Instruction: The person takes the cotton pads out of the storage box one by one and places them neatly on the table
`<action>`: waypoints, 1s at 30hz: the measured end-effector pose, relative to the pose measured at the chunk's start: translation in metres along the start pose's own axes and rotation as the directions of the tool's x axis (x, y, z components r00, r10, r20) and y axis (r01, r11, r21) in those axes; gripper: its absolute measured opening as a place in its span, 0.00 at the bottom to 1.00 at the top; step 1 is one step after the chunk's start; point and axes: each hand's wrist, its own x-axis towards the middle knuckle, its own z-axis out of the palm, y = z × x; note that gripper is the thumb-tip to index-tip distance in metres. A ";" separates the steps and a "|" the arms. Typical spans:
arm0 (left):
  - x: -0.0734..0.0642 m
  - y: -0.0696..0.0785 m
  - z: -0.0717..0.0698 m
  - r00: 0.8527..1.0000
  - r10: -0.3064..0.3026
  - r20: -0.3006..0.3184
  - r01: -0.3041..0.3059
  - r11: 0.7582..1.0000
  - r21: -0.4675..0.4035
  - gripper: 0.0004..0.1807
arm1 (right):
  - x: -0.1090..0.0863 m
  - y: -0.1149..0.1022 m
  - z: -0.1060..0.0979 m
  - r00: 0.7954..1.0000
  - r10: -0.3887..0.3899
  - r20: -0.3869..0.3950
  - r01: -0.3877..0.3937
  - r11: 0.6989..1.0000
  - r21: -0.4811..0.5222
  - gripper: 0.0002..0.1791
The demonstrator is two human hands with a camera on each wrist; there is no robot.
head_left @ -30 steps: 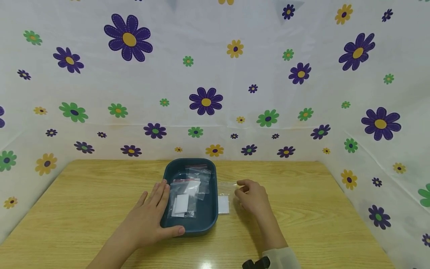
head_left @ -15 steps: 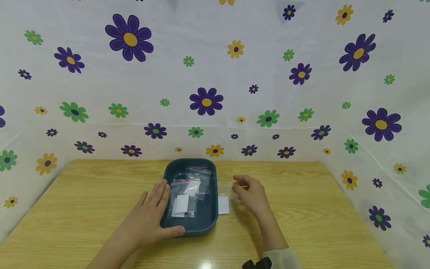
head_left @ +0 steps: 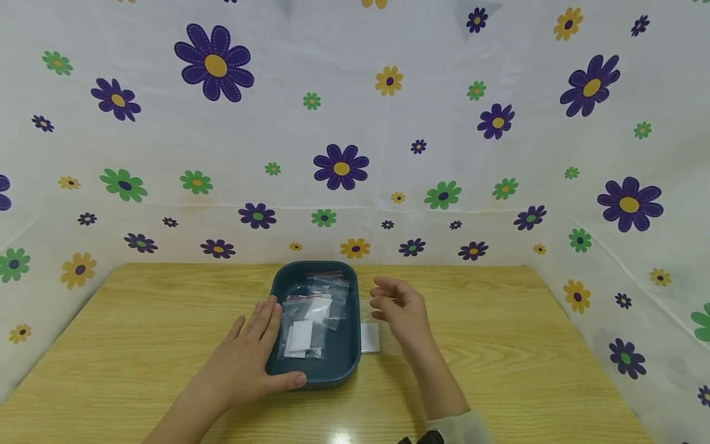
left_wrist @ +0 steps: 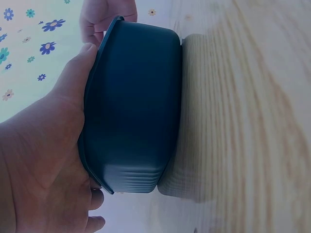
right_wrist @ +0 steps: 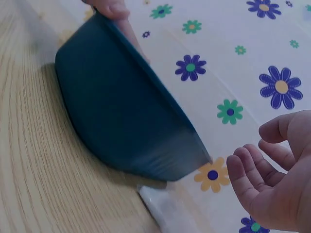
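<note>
In the head view, a dark teal plastic bin (head_left: 339, 364) stands on the wooden table. My left hand (head_left: 244, 364) rests along its left rim, fingers straight and thumb over the near corner. Inside lie several clear zip bags (head_left: 331, 290), some with white cards (head_left: 301, 336) in or on them. Against the bin's right side lies another clear bag with a white card (head_left: 370, 338). Above this bag's far end hovers my right hand (head_left: 407, 314), its fingers loosely bent and nothing between them. The right wrist view also shows this right hand (right_wrist: 279, 177) empty beside the bin.
The wooden table (head_left: 499, 345) stretches to both sides of the bin. A white cloth with printed flowers (head_left: 355, 123) hangs behind it and at both sides.
My right hand has moved left and away from me, from beside the bag to over its far end, and its fingers have loosened. The left hand and the bin stay put.
</note>
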 end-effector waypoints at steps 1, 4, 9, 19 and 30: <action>0.000 0.000 0.000 1.000 0.001 0.000 -0.001 1.000 -0.002 0.70 | -0.001 -0.002 0.002 1.000 -0.002 0.010 0.002 1.000 0.017 0.17; 0.002 0.001 0.001 1.000 0.003 -0.001 -0.003 1.000 -0.007 0.69 | -0.005 -0.005 0.010 0.999 -0.004 0.052 0.000 0.997 0.076 0.17; 0.001 0.000 0.001 1.000 0.001 -0.010 -0.001 1.000 -0.004 0.70 | -0.016 -0.007 0.031 0.986 -0.012 0.164 -0.007 0.993 0.115 0.18; 0.000 0.000 0.002 1.000 -0.007 -0.012 0.007 1.000 0.006 0.70 | -0.020 -0.016 0.075 0.986 0.023 0.164 -0.064 0.966 0.250 0.17; -0.001 0.001 0.000 1.000 -0.023 0.007 0.023 1.000 0.009 0.70 | -0.018 0.004 0.093 0.988 0.094 0.122 -0.121 0.965 0.231 0.18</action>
